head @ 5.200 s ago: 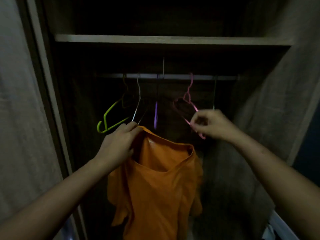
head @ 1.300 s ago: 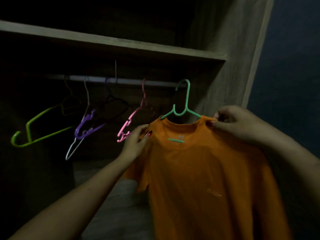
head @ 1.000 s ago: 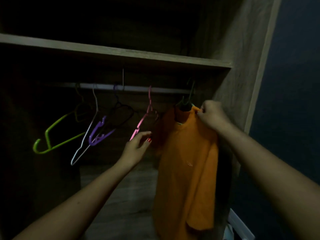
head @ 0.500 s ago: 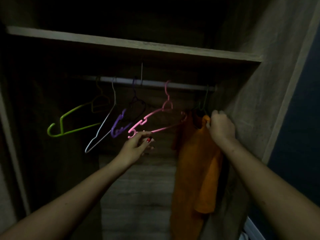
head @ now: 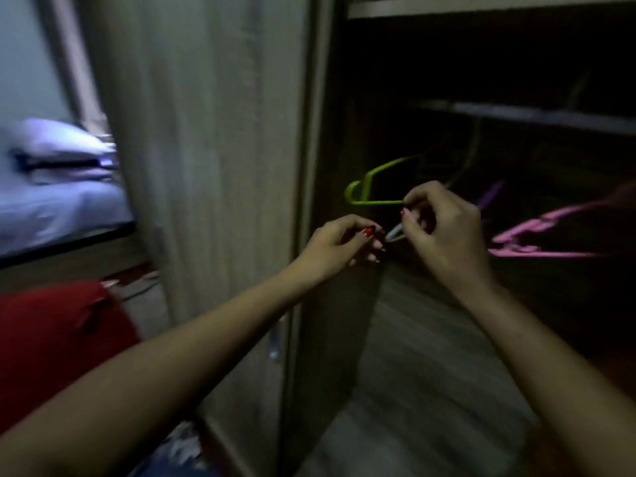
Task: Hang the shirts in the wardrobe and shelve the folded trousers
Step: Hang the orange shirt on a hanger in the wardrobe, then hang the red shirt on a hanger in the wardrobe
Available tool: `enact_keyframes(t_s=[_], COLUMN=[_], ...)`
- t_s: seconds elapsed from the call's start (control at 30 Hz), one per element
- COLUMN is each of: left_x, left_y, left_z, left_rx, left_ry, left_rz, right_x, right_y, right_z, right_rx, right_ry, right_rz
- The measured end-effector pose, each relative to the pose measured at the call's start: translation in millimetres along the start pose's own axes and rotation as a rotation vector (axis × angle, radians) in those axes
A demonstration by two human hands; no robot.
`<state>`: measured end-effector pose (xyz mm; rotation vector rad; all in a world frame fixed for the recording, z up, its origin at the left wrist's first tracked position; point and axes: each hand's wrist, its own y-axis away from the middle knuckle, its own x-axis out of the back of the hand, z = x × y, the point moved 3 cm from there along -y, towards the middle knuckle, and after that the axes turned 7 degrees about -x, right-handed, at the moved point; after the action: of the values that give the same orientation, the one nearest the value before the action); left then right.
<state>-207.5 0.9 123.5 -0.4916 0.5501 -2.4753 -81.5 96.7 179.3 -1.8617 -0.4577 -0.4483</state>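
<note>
The wardrobe stands open and it is very dark inside. Its tall door looks like pale wood with long lines running down it. It blocks part of the room on the left.

High up is a flat wooden shelf. Under it runs a long, thin, round rail. A green hanger hangs from the rail, thin and bent like a hook at its end. To the right are a purple hanger and a pink hanger, both blurry. The right arm covers part of the purple one.

Both hands are close together just under the green hanger. The right hand has its fingers curled and pinches the thin end of a pale hanger. Only that little end shows. The left hand is curled too, with its fingertips just beside the same end. I cannot tell if it holds it.

The wardrobe floor is made of grey wooden boards.

Outside, on the left, is a bed with a soft pillow. Lower down lies a red cloth, soft and smooth. I cannot tell what kind of clothing it is.
</note>
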Motion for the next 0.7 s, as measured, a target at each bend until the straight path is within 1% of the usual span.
enact_keyframes(t_s=[0.03,0.1,0.17,0.3,0.4,0.47,0.53,0.63,0.7], left_x=[41.0,87.9,145.8,267.1,357.9,411.1,448.9,496.2,520.5], left_y=[22.1,44.4,79.7,158.3,218.9,254.4,281.4,305.8,312.5], left_z=[-9.2,-23.2,-40.6,-79.1,-107.5,-124.4,-136.4,-150.1,-162.9], left_rx=[0.046,0.138,0.211,0.327,0.456,0.579,0.672,0.78,0.826], left_ry=[-0.047,-0.064,-0.13,-0.284,-0.447,-0.514,-0.637,-0.888,-0.955], left_rz=[0.09,0.176,0.294,0.575,0.739,0.812,0.866,0.842,0.821], right_x=[-38.0,-77.3,-129.9,-235.9,-321.0,-375.1,-420.0,-485.1,-519.4], right_y=[-2.2,-3.4,-2.4,1.4,5.0,8.4,13.5,20.8,28.3], right_z=[-22.7,-44.3,-75.6,-139.0,-183.1,-211.0,-231.7,-257.5,-270.8], right_rx=[0.042,0.09,0.133,0.175,0.169,0.152,0.099,0.028,0.021], right_ry=[-0.08,-0.146,-0.249,-0.394,-0.482,-0.526,-0.559,-0.551,-0.527], right_rz=[-0.05,-0.105,-0.172,-0.35,-0.497,-0.562,-0.611,-0.693,-0.738])
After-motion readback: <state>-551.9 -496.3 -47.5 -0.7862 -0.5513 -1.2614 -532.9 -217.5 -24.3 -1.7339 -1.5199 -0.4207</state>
